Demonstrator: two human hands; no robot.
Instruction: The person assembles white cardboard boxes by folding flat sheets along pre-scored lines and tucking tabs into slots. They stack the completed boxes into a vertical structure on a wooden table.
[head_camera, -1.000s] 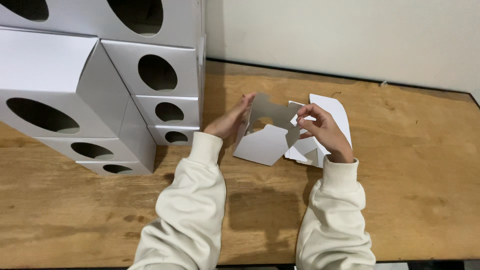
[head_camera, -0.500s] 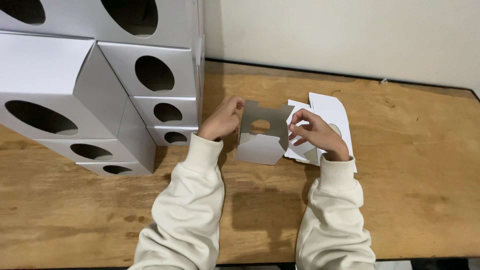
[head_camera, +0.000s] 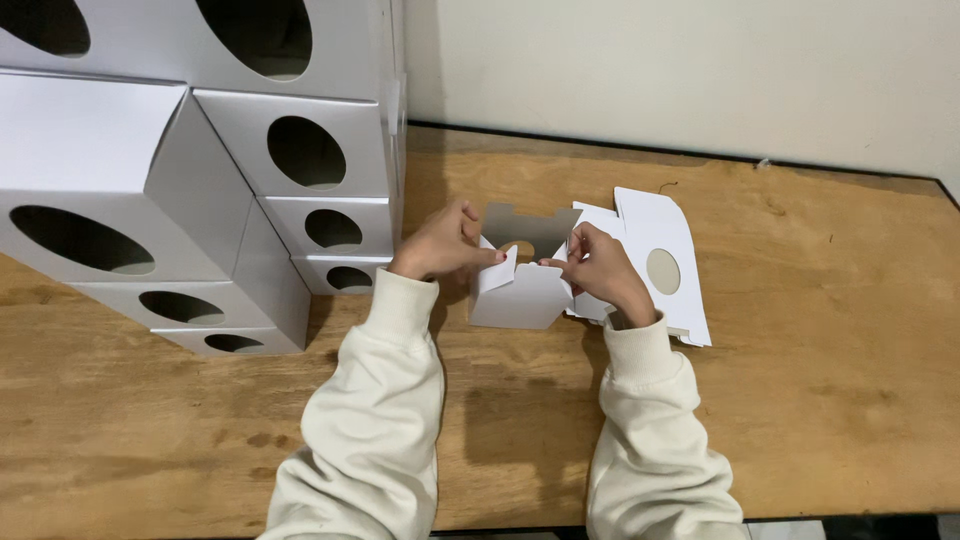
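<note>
A person's left hand (head_camera: 440, 245) and right hand (head_camera: 598, 272) pinch opposite sides of a half-folded white cardboard box (head_camera: 522, 283), fingers closed on its flaps, holding it between them just above the wooden worktop (head_camera: 820, 400). Flat white blanks (head_camera: 655, 262) with a round cut-out lie just beyond the right hand; finished boxes (head_camera: 200, 190) stack beside the left. Folding cleanly probably means pressing each crease squarely while both hands keep the side panels upright.

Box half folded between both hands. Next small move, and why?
Probably fold the near flap inward: the small white box stands open-topped, pinched at its sides by the left hand and right hand, its back panel upright, flaps not yet tucked.
</note>
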